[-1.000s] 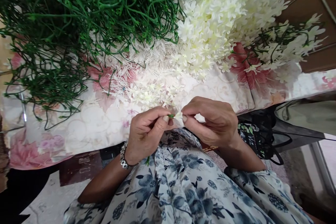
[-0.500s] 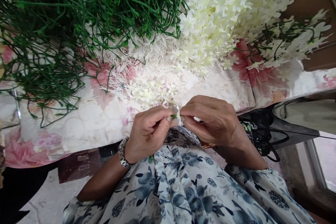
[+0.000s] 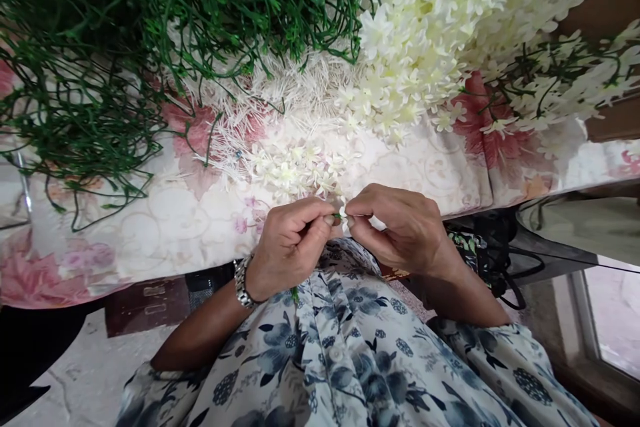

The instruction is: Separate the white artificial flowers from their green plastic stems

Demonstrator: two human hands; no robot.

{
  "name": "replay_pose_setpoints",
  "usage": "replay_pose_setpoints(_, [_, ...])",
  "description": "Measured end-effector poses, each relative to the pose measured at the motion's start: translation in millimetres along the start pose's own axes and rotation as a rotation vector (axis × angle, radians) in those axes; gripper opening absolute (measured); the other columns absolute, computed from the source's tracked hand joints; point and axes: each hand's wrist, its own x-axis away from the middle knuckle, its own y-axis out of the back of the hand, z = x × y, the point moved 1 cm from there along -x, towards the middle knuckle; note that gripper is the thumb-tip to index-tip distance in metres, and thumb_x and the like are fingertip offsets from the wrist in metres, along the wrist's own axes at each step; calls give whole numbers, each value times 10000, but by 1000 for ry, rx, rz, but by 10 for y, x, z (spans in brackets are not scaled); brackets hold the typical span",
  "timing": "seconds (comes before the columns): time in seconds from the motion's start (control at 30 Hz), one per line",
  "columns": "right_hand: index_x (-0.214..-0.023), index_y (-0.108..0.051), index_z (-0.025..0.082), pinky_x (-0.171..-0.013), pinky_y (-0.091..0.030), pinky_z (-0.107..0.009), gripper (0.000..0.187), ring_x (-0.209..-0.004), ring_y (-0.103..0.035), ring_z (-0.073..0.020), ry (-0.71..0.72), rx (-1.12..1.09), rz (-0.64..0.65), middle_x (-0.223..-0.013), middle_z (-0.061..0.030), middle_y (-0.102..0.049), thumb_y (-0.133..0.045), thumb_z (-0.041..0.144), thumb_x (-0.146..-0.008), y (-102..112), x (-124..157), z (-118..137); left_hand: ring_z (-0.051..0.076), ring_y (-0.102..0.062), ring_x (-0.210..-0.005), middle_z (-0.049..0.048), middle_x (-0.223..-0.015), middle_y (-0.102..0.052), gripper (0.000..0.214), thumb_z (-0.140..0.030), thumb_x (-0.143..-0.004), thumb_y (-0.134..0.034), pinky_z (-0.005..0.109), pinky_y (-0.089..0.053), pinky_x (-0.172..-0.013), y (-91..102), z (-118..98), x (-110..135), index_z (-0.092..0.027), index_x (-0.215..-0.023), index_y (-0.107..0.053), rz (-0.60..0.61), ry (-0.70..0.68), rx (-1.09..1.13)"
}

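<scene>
My left hand pinches a green plastic stem between thumb and forefinger, its tip pointing right. A bit of green also shows below that hand, against the shirt. My right hand is closed in a pinch at a small white artificial flower, which meets the stem tip between the two hands. Just beyond my fingers lies a small heap of loose white blossoms. Behind it spread many thin white stamen-like pieces.
A big tangle of green plastic stems covers the far left of the flowered tablecloth. A large pile of cream blossoms stands at the back right, beside finished-looking flower sprays. A black bag is below the table edge at right.
The stem tip and the white flower have come together between my fingertips. My left hand has shifted slightly right, and the camera view has moved a little.
</scene>
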Motion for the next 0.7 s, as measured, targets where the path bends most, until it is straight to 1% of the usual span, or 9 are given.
replay_pose_setpoints(0.13, [-838,-572,131,-577,-421,-184,78,-634,-544,-72,-12,-20,-18,-690,-16,-600,-512,98,-801,-42,1,-7,90,-531,-577,-3,-620,-582,183,-161,-833,-461,201,-414,-550,-1,12,3,-147,-726,-608,-22,-8,1])
replay_pose_setpoints(0.3, [-855,-566,139,-573,-432,-192,84,-629,-539,-77,-10,-65,-30,-686,-16,-597,-510,99,-808,-66,13,-18,90,-532,-584,6,-653,-613,177,-148,-826,-453,205,-417,-558,1,17,13,-150,-733,-603,-17,-41,-55])
replay_pose_setpoints(0.53, [-868,-568,142,-574,-433,-199,105,-630,-523,-84,-7,-37,-51,-672,-6,-581,-528,90,-786,-93,44,-32,80,-489,-551,2,-594,-553,199,-117,-812,-452,205,-380,-533,-4,7,-1,-141,-632,-532,-5,-110,-102])
replay_pose_setpoints(0.7, [-886,-561,168,-570,-445,-206,135,-640,-535,-93,-8,-11,-70,-679,0,-584,-507,90,-790,-109,64,-48,87,-494,-562,13,-620,-575,221,-110,-808,-437,215,-381,-537,-19,0,-21,-149,-597,-492,13,-107,-118])
